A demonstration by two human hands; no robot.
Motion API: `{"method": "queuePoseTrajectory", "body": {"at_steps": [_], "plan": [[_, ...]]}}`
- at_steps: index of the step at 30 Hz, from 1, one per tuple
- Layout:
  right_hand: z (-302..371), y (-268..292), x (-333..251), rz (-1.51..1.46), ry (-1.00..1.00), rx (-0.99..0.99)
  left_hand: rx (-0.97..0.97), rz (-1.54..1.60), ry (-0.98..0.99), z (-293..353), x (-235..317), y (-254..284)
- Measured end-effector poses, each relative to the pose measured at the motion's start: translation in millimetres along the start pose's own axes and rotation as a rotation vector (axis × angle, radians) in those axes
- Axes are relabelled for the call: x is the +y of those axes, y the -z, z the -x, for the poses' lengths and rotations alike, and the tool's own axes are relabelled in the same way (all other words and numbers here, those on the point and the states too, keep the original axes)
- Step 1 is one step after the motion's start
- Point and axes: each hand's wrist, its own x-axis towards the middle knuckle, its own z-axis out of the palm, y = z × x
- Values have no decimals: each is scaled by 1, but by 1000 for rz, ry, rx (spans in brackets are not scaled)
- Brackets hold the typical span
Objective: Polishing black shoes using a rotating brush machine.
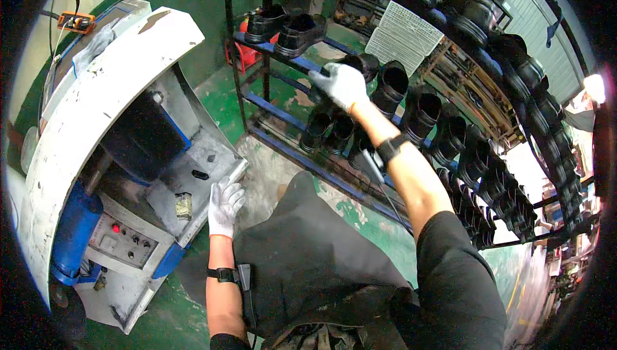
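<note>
My right hand (344, 86), in a white glove, reaches out over the shoe rack. Its fingers look apart, and nothing shows in them, though their undersides are hidden. Close beside it on the shelf is a black shoe (364, 66), with another black shoe (391, 86) to its right. Another pair of black shoes (301, 35) stands at the rack's left end. My left hand (225, 208), also white-gloved, hangs low by the edge of the white machine (119, 102). Its fingers are stretched and it holds nothing.
The machine has a black roller (144, 133), a blue cylinder (76, 234) and a control panel with a red button (116, 228). Several rows of black shoes (472, 154) fill the rack to the right. A white grid panel (403, 38) and a red object (248, 51) are behind it.
</note>
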Motion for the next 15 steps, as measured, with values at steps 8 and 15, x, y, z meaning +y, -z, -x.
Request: {"method": "queuePoseTrajectory", "body": {"at_steps": [8, 15], "plan": [[146, 14, -88, -548, 636, -119, -125, -19, 57, 17, -4, -25], [218, -35, -136, -647, 931, -720, 9, 407, -246, 26, 3, -21]]}}
